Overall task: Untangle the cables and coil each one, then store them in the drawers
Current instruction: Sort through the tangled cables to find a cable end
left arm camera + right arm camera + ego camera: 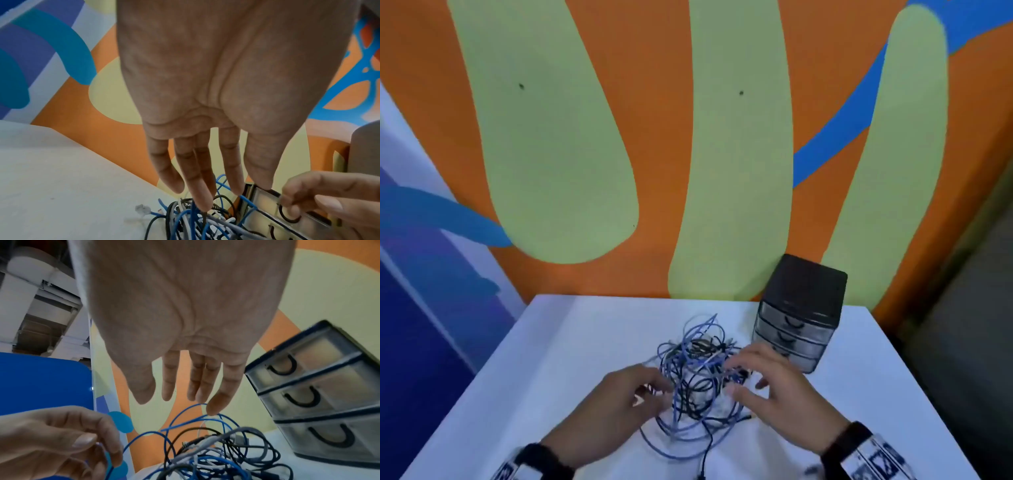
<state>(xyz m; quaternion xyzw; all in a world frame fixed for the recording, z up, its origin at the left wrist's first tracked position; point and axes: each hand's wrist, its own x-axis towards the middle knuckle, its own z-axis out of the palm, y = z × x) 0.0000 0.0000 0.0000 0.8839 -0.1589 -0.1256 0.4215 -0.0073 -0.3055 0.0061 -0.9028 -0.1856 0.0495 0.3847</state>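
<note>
Head view: left hand (619,397) and right hand (767,387) either side of cable tangle (698,373), blue, black and grey strands knotted together on white table (551,342). Left fingertips at tangle's left edge, possibly pinching a blue strand; too blurred to tell. Right fingers spread, relaxed, over tangle's right side, holding nothing seen. Small drawer unit (798,315) just beyond right fingertips, three drawers, all closed.

Left wrist view: left fingers (197,186) straight, close together, pointing down, tips touching top of tangle (191,220); no strand curled round. Cable plug (141,209) lying on table left of fingertips. Right hand (337,204) to the right, drawer front behind it.

Right wrist view: right fingers (218,399) straight, slightly apart, little fingertip brushing a blue loop (191,413); nothing gripped. Left hand (61,439) low left, thumb and fingers curled, seemingly pinching a thin blue strand. Drawer unit (320,392) right of fingertips, curved black handles facing out.

Step, as judged: very start of untangling, nothing coiled, nothing stored. Next move likely calls for finding one free end, such as that plug, and drawing it out slowly while other hand pins the pile.

Surface and room: plain white tabletop, wall (722,137) behind painted orange with pale green shapes and blue bands.
</note>
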